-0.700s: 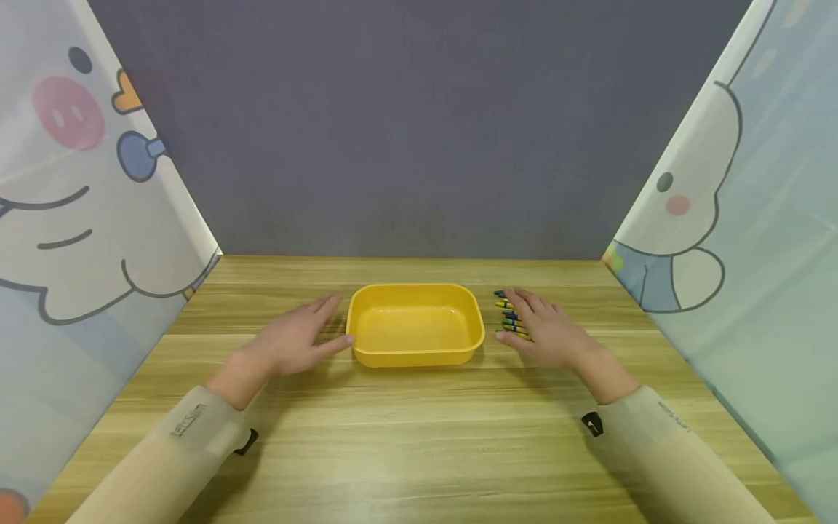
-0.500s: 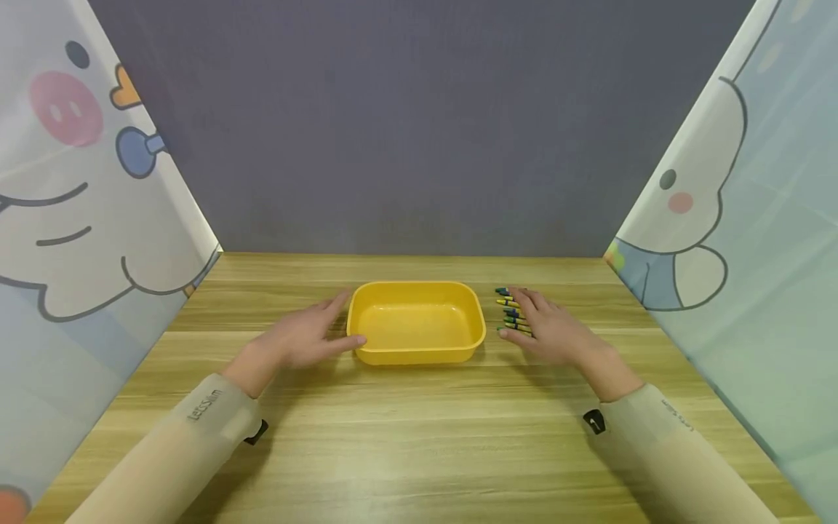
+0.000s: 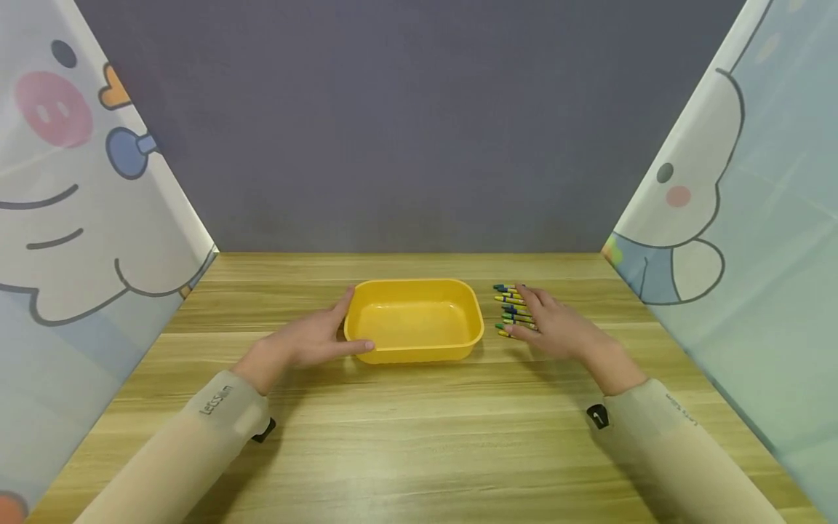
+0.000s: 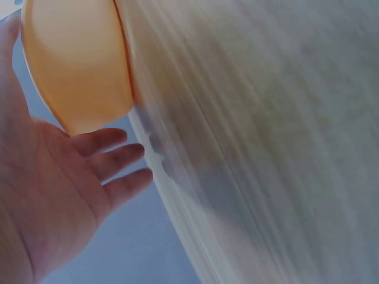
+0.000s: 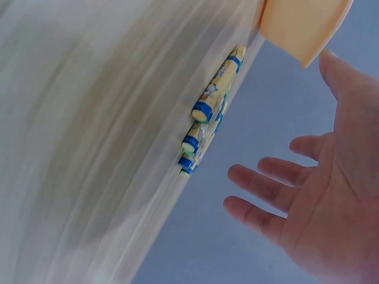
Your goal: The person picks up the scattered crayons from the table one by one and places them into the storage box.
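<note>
An empty yellow tray sits mid-table in the head view. My left hand is at its left end, thumb along the front left corner and fingers by the back left corner. In the left wrist view those fingers are fairly straight beside the tray's end wall. To the right of the tray lies a row of several crayons in yellow, green and blue. Over them my right hand hovers with spread fingers, hiding their right ends. The right wrist view shows a gap between this hand and the crayons.
The wood-grain table extends in front of the tray. A dark grey panel stands behind it, and cartoon-printed curtains line both sides.
My left hand has moved right and up to the tray's left end, its thumb now over the front corner. My right hand has shifted slightly right, uncovering more of the crayons.
</note>
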The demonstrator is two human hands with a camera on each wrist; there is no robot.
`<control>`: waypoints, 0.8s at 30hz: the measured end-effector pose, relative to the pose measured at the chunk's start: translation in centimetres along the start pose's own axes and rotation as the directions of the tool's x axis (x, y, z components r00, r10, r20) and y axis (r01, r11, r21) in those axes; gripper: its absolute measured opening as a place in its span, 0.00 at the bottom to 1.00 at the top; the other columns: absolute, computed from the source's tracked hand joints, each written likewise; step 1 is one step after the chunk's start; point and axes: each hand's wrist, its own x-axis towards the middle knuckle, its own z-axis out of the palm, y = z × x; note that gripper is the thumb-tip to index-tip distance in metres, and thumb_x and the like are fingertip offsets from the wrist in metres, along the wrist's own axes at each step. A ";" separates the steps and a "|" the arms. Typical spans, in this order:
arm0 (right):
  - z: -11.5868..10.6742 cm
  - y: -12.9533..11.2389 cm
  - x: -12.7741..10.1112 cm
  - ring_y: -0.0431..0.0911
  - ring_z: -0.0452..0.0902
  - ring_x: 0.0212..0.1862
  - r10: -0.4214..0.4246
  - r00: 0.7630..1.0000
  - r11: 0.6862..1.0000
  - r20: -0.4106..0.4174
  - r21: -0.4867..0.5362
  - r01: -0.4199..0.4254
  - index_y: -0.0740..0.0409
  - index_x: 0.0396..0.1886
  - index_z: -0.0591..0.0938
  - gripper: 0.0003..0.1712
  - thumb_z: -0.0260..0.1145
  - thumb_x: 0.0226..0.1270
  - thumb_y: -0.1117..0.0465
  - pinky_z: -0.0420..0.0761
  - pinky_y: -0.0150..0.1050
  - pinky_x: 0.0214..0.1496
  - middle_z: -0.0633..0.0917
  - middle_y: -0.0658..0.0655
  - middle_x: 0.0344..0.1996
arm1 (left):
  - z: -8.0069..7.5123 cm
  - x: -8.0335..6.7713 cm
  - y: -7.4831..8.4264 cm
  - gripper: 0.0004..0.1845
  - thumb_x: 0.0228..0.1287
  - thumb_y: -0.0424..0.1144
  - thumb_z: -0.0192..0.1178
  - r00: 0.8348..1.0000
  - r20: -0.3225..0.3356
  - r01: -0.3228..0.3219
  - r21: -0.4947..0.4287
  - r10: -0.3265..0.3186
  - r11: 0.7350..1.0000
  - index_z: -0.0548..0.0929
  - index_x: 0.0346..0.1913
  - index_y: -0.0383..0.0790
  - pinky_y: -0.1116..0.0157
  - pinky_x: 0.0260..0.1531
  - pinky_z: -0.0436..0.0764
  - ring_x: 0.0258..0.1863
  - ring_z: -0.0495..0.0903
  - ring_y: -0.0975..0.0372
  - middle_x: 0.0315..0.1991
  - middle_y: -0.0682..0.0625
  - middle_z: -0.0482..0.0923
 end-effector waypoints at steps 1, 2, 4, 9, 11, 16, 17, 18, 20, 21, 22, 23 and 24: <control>-0.1 0.2 0.0 0.78 0.65 0.79 0.004 1.000 1.000 0.003 0.005 -0.004 0.65 0.90 0.51 0.54 0.57 0.86 0.33 0.68 0.73 0.78 0.62 0.79 0.83 | 0.0 0.0 0.0 0.70 0.66 0.86 0.52 1.000 0.007 0.000 -0.018 0.000 1.000 0.25 0.90 0.52 0.40 0.71 0.78 0.75 0.77 0.40 0.87 0.34 0.58; -0.2 0.3 0.1 0.78 0.65 0.79 0.011 1.000 1.000 0.009 0.011 -0.011 0.65 0.90 0.52 0.54 0.57 0.86 0.33 0.69 0.73 0.78 0.62 0.79 0.82 | 0.0 0.0 0.0 0.70 0.67 0.85 0.53 1.000 0.015 -0.002 -0.035 0.002 0.999 0.24 0.90 0.51 0.40 0.73 0.76 0.77 0.75 0.40 0.87 0.33 0.57; -0.4 0.8 0.2 0.78 0.68 0.77 0.023 1.000 0.999 0.017 0.033 -0.023 0.64 0.90 0.53 0.52 0.55 0.87 0.33 0.70 0.74 0.77 0.63 0.80 0.82 | 0.0 0.0 0.0 0.70 0.68 0.84 0.54 1.000 0.028 -0.006 -0.069 0.008 0.998 0.22 0.89 0.52 0.39 0.76 0.73 0.79 0.73 0.39 0.87 0.32 0.55; -1.0 2.3 0.7 0.77 0.76 0.71 0.027 0.999 0.989 0.025 0.142 -0.030 0.68 0.87 0.61 0.44 0.53 0.91 0.40 0.77 0.72 0.70 0.66 0.81 0.80 | 0.0 0.1 0.1 0.70 0.69 0.82 0.55 0.999 0.050 -0.006 -0.109 0.012 0.994 0.19 0.88 0.53 0.37 0.77 0.70 0.79 0.71 0.37 0.87 0.30 0.53; -1.2 3.1 1.0 0.74 0.80 0.67 0.018 1.000 0.980 0.017 0.197 -0.021 0.70 0.84 0.65 0.38 0.54 0.91 0.46 0.81 0.69 0.66 0.72 0.79 0.76 | 0.0 0.1 0.1 0.70 0.69 0.82 0.55 0.999 0.053 -0.001 -0.107 0.006 0.994 0.19 0.88 0.52 0.37 0.77 0.71 0.78 0.72 0.37 0.87 0.29 0.54; -1.2 5.0 1.9 0.64 0.87 0.57 0.008 1.000 0.971 -0.015 0.241 -0.004 0.70 0.72 0.80 0.26 0.62 0.87 0.56 0.87 0.62 0.59 0.87 0.73 0.61 | 0.1 0.0 0.1 0.69 0.70 0.82 0.54 0.999 0.052 0.005 -0.101 0.000 0.995 0.20 0.88 0.51 0.37 0.77 0.70 0.79 0.72 0.37 0.86 0.29 0.56; -1.1 5.3 2.1 0.64 0.88 0.56 0.012 1.000 0.971 -0.018 0.238 -0.008 0.69 0.70 0.82 0.23 0.64 0.86 0.57 0.86 0.61 0.59 0.89 0.71 0.59 | 0.2 0.0 0.0 0.69 0.70 0.82 0.54 0.999 0.052 0.006 -0.101 -0.001 0.995 0.20 0.88 0.51 0.37 0.77 0.70 0.78 0.72 0.37 0.86 0.29 0.56; -1.1 5.6 2.2 0.63 0.88 0.56 0.016 1.000 0.972 -0.018 0.235 -0.011 0.68 0.67 0.84 0.21 0.65 0.85 0.58 0.86 0.62 0.59 0.90 0.69 0.57 | 0.2 0.0 0.0 0.69 0.70 0.82 0.53 0.999 0.051 0.007 -0.100 -0.002 0.995 0.20 0.88 0.51 0.37 0.77 0.70 0.79 0.72 0.37 0.86 0.29 0.56; -0.9 6.1 2.6 0.63 0.88 0.56 0.021 1.000 0.972 -0.013 0.236 -0.017 0.66 0.63 0.87 0.18 0.66 0.84 0.60 0.85 0.63 0.60 0.91 0.67 0.55 | 0.3 0.0 0.0 0.69 0.71 0.82 0.53 0.999 0.049 0.003 -0.102 0.002 0.995 0.19 0.88 0.51 0.37 0.77 0.70 0.79 0.72 0.37 0.86 0.29 0.57; -0.9 6.3 2.7 0.63 0.88 0.56 0.027 1.000 0.970 -0.006 0.242 -0.025 0.65 0.62 0.88 0.17 0.66 0.83 0.61 0.85 0.63 0.61 0.92 0.66 0.54 | 0.3 0.0 0.0 0.69 0.71 0.82 0.53 0.999 0.047 0.000 -0.105 0.005 0.995 0.19 0.88 0.50 0.37 0.77 0.70 0.79 0.71 0.37 0.86 0.29 0.57; -0.9 6.5 2.9 0.62 0.88 0.56 0.031 1.000 0.969 0.000 0.245 -0.030 0.64 0.61 0.89 0.16 0.66 0.82 0.62 0.85 0.63 0.61 0.92 0.66 0.54 | 0.3 0.0 0.0 0.69 0.71 0.82 0.53 0.999 0.046 -0.002 -0.107 0.007 0.994 0.19 0.88 0.50 0.37 0.78 0.70 0.79 0.71 0.37 0.86 0.29 0.57; -0.8 6.7 3.0 0.62 0.88 0.56 0.034 0.999 0.967 0.008 0.251 -0.035 0.63 0.59 0.90 0.15 0.66 0.82 0.62 0.84 0.63 0.62 0.92 0.65 0.53 | 0.4 0.0 0.0 0.69 0.71 0.82 0.53 0.999 0.045 -0.004 -0.107 0.009 0.994 0.19 0.88 0.50 0.37 0.78 0.70 0.79 0.71 0.37 0.86 0.29 0.56; -0.8 6.8 3.1 0.62 0.88 0.56 0.035 0.999 0.966 0.014 0.256 -0.037 0.63 0.58 0.90 0.14 0.66 0.81 0.63 0.84 0.63 0.62 0.92 0.65 0.54 | 0.4 0.1 0.0 0.69 0.71 0.82 0.53 0.999 0.045 -0.008 -0.105 0.013 0.994 0.19 0.88 0.50 0.37 0.78 0.70 0.79 0.71 0.37 0.86 0.29 0.56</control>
